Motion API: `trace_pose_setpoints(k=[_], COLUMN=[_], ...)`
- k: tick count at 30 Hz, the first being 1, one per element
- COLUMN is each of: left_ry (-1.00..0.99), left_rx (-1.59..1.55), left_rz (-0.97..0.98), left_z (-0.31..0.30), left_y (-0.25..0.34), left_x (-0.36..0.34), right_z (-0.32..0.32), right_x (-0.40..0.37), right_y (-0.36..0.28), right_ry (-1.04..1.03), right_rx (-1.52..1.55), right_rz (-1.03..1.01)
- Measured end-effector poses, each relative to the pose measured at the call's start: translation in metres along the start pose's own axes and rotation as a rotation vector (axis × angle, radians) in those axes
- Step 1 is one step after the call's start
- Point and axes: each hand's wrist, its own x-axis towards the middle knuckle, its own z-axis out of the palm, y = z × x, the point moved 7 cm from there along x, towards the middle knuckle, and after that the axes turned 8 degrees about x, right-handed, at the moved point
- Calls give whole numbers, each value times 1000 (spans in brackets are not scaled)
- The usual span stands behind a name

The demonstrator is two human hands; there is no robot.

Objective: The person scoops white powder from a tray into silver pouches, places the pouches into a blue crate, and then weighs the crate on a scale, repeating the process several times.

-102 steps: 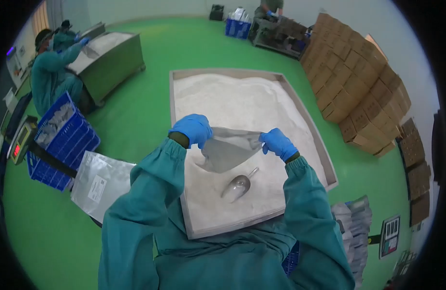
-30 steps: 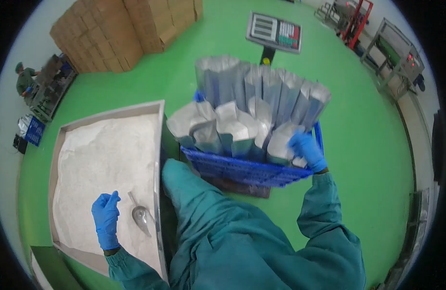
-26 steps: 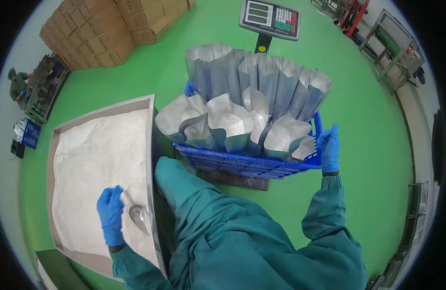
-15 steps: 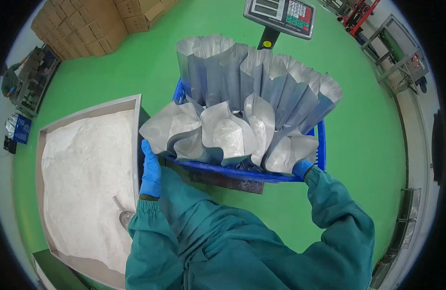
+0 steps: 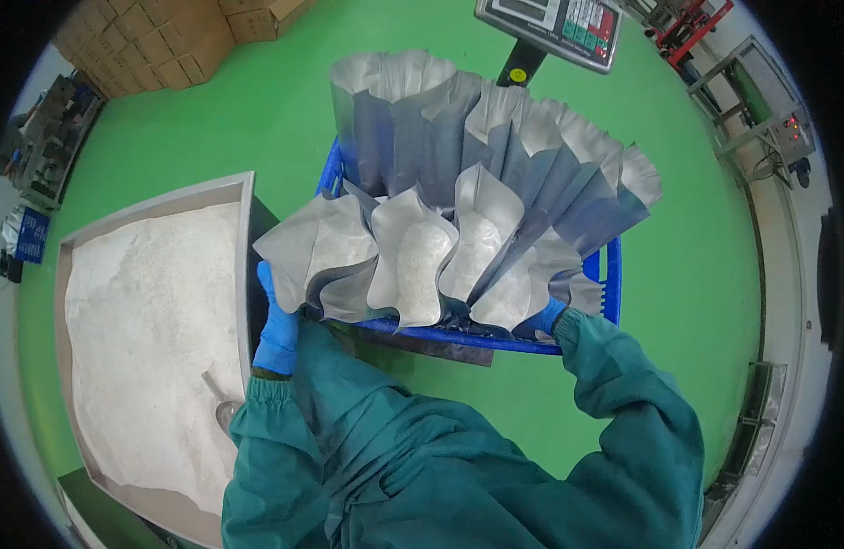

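Both my hands wear blue gloves. My left hand [image 5: 277, 322] is at the left front corner of the blue crate [image 5: 518, 345], its visible fingers stretched up against the outside of a silver foil bag [image 5: 303, 240]. At the front right, my right hand [image 5: 545, 316] reaches in beside another foil bag [image 5: 509, 300], its fingertips hidden by the foil. Open-topped bags in the front row hold white powder [image 5: 422, 261]. Behind them, several tall foil bags [image 5: 408, 119] stand upright, some leaning right.
A large tray [image 5: 245, 229] of white powder stands at my left, with a metal scoop [image 5: 225, 407] lying in it. Behind the crate rises a scale display [image 5: 554, 23]. Cardboard boxes [image 5: 156, 46] are stacked at the back left. A metal stand [image 5: 747, 110] is at the right.
My right hand has moved left along the crate's front, and the front bags have shifted left and closer together. My left hand stays against the left bag. The view has shifted slightly.
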Motion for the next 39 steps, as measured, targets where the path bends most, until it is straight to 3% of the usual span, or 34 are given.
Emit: trace_pose_setpoints(k=[1, 4, 6, 8, 9, 10, 11, 12, 13, 14, 15, 16, 17, 18, 19, 20, 23, 26, 28, 31, 35, 38, 39], left_ry=[17, 535, 198, -272, -355, -423, -323, -225, -225, -255, -289, -296, -307, -310, -301, -329, -344, -437, -425, -447, -475, -348, -285], left_rx=[25, 467, 1046, 1116, 1213, 1199, 1198, 1195, 1192, 1255, 1313, 1312, 1281, 1244, 1245, 1209, 1161, 1162, 1132, 1235, 1329, 1420, 1313], left_rz=[67, 446, 575, 776, 744, 432, 421, 403, 401, 247, 95, 101, 278, 454, 461, 565, 699, 656, 661, 648, 617, 599, 650], left_z=[1, 70, 119, 205, 228, 246, 255, 256, 258, 257, 255, 255, 256, 257, 253, 254, 259, 267, 263, 249, 244, 241, 234], left_y=[14, 152, 138, 140, 119, 109, 100, 88, 84, 72, 58, 46, 40, 39, 34, 35, 60, 75, 79, 37, 32, 83, 108], left_x=[-7, -117, -143, -176, -179, -175, -168, -159, -152, -143, -138, -135, -134, -137, -138, -142, -172, -201, -207, -204, -209, -213, -221], right_z=[-1, -3, 5, 36, 42, 52, 80, 115, 148, 170, 201, 221, 219, 212, 206, 197, 190, 193, 197, 182, 185, 199, 199], right_x=[-2, -5, -15, -41, -67, -100, -123, -153, -175, -187, -185, -183, -179, -162, -147, -141, -167, -193, -197, -171, -187, -205, -211], right_y=[-2, -10, -29, -63, -89, -115, -135, -162, -182, -193, -194, -183, -177, -159, -141, -132, -150, -162, -156, -117, -111, -155, -166], right_ry=[6, 26, 38, 33, 320, 610, 606, 682, 751, 754, 530, 298, 303, 274, 239, 238, 344, 384, 364, 319, 332, 397, 397], right_rx=[3, 20, 43, 48, -57, -165, -176, -474, -770, -772, -1007, -1221, -1219, -1406, -1594, -1603, -1342, -1354, -1323, -1457, -1387, -1104, -710], right_rz=[-21, -102, -210, -284, -426, -563, -568, -654, -731, -734, -599, -448, -450, -365, -280, -293, -723, -582, -659, -518, -678, -596, -637])
